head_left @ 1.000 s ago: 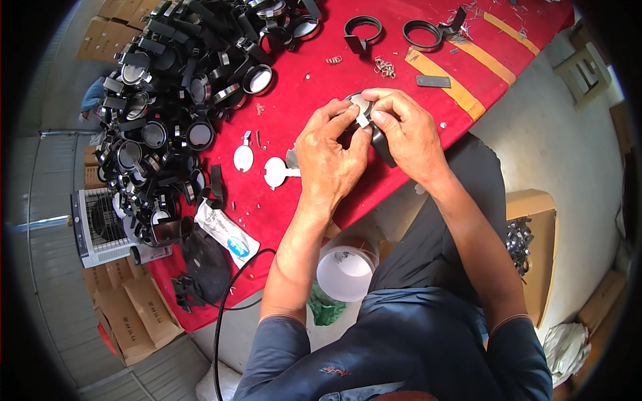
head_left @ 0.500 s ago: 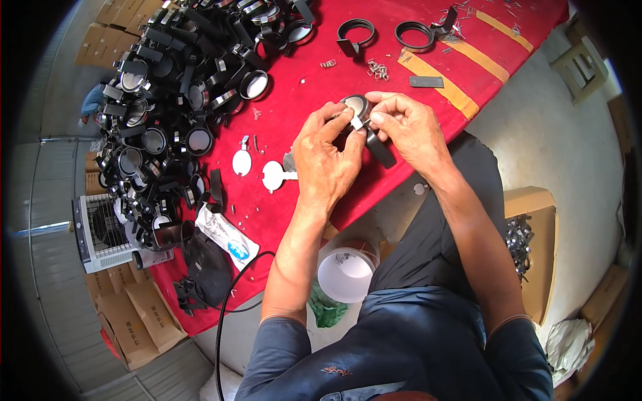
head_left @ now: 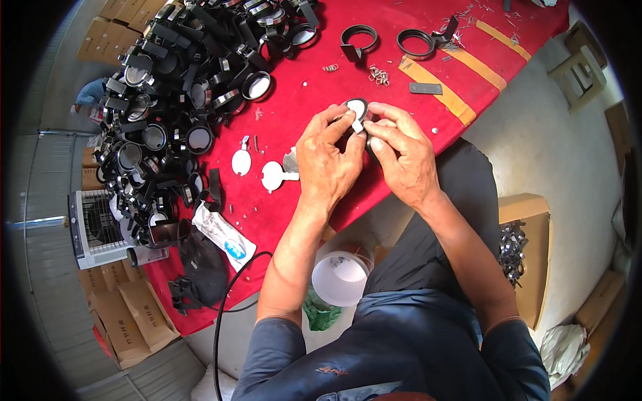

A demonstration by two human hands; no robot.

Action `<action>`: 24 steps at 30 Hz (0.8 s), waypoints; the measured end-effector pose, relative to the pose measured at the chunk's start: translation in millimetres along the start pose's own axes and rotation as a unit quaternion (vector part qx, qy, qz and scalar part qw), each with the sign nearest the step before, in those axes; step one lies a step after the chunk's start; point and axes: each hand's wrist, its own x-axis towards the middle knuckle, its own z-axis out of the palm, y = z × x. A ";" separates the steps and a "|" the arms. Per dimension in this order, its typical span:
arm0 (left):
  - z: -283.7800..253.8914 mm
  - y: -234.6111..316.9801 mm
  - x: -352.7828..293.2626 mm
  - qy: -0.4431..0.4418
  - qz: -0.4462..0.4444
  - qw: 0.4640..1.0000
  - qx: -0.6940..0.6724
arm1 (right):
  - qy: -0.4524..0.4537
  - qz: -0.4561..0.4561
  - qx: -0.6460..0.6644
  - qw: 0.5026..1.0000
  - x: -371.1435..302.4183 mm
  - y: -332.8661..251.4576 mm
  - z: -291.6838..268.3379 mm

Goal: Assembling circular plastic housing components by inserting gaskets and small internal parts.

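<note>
My left hand (head_left: 329, 152) is closed on a small black ring-shaped part with a short handle. Its thumb and fingers press against a shiny round metal disc (head_left: 357, 108) that lies over the ring. My right hand (head_left: 406, 155) pinches at the disc's narrow tab from the other side, and its fingertips meet the left ones there. The handle is mostly hidden behind my right fingers. Beside my left wrist lie a white round disc with a tab (head_left: 272, 176) and a greyish disc (head_left: 289, 161). Farther left is another tabbed disc (head_left: 241, 162).
A big heap of black rings with handles (head_left: 194, 87) fills the left of the red cloth-covered table (head_left: 281, 120). Two black rings (head_left: 359, 39), small springs (head_left: 379, 75), a dark flat bar (head_left: 426, 88) and loose pins lie beyond my hands. Below stand a white bucket (head_left: 340, 279) and a box of metal parts (head_left: 535, 267).
My right hand has shifted slightly down and its fingers have curled in closer to the part. The handle, plainly seen before, is now mostly covered. The disc shows brighter.
</note>
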 end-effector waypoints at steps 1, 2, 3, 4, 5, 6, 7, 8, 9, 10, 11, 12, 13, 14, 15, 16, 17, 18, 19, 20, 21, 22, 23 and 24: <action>0.5 -0.9 -0.5 0.001 0.000 1.000 -0.002 | 0.000 -0.001 -0.002 1.000 0.2 -1.3 -0.7; 0.6 -2.1 -1.0 0.000 -0.009 1.000 -0.012 | -0.008 0.002 -0.003 1.000 0.5 -2.4 -1.8; 0.7 -2.7 -0.3 0.000 -0.017 1.000 -0.023 | -0.015 0.004 -0.005 1.000 2.0 -3.1 -3.4; 0.4 -2.4 0.2 0.002 -0.015 1.000 -0.026 | -0.015 0.002 -0.008 1.000 4.9 -3.4 -7.4; -0.3 -1.9 0.5 -0.004 -0.021 0.999 -0.025 | -0.033 -0.007 -0.047 0.998 9.8 -2.6 -14.2; -2.3 -1.3 0.7 -0.008 -0.027 0.999 -0.021 | -0.053 -0.018 -0.083 0.995 15.9 -0.2 -20.0; -3.2 0.8 1.0 -0.005 -0.026 0.999 -0.024 | -0.033 -0.060 -0.144 0.987 24.8 5.7 -27.5; -4.7 3.2 1.2 -0.007 -0.017 1.000 -0.012 | -0.012 -0.040 -0.182 0.982 35.6 10.7 -37.2; -6.7 5.1 1.0 -0.008 -0.009 1.000 0.002 | -0.011 -0.037 -0.222 0.974 46.8 15.8 -48.7; -6.7 6.0 1.2 -0.005 -0.007 1.000 -0.003 | -0.007 -0.032 -0.264 0.964 56.7 21.1 -61.7; -6.3 6.2 1.0 -0.015 -0.002 1.000 -0.003 | -0.030 -0.026 -0.320 0.947 65.2 26.9 -73.1; -6.4 5.7 0.9 -0.024 0.002 1.000 -0.002 | -0.053 -0.019 -0.374 0.926 73.8 28.5 -80.0; -6.8 5.9 0.2 -0.020 0.003 1.000 -0.005 | -0.102 0.020 -0.406 0.908 80.5 29.2 -85.2; -7.2 6.2 -1.0 -0.032 -0.001 0.999 0.009 | -0.101 0.017 -0.409 0.907 84.5 30.1 -87.0; -7.5 6.5 -2.4 -0.044 -0.007 0.999 0.022 | -0.129 0.021 -0.429 0.894 87.0 32.2 -87.0; -7.6 6.7 -3.1 -0.040 -0.007 0.999 0.020 | -0.156 0.025 -0.449 0.879 88.4 34.3 -86.9; -7.5 6.8 -3.6 -0.047 0.000 0.998 0.036 | -0.159 0.014 -0.454 0.876 88.9 36.3 -86.8; -7.6 6.8 -4.3 -0.053 0.006 0.997 0.052 | -0.161 0.010 -0.457 0.875 88.5 37.8 -87.0; -6.1 6.0 -5.5 -0.049 0.005 0.998 0.050 | -0.157 -0.009 -0.452 0.878 87.9 39.3 -87.5; -2.9 4.7 -7.1 -0.049 0.017 0.997 0.060 | -0.152 -0.029 -0.448 0.881 87.0 41.2 -87.7; 0.9 3.7 -7.5 -0.050 0.030 0.996 0.069 | -0.152 -0.030 -0.451 0.879 86.3 46.5 -88.3; 3.7 4.5 -7.3 -0.048 0.032 0.996 0.067 | -0.133 -0.063 -0.472 0.869 85.8 53.6 -89.3; 6.5 5.6 -6.8 -0.055 0.030 0.996 0.067 | -0.114 -0.096 -0.491 0.858 84.8 60.6 -90.9; 6.6 3.7 -7.1 -0.061 0.026 0.995 0.068 | -0.084 -0.135 -0.479 0.863 85.7 56.1 -85.2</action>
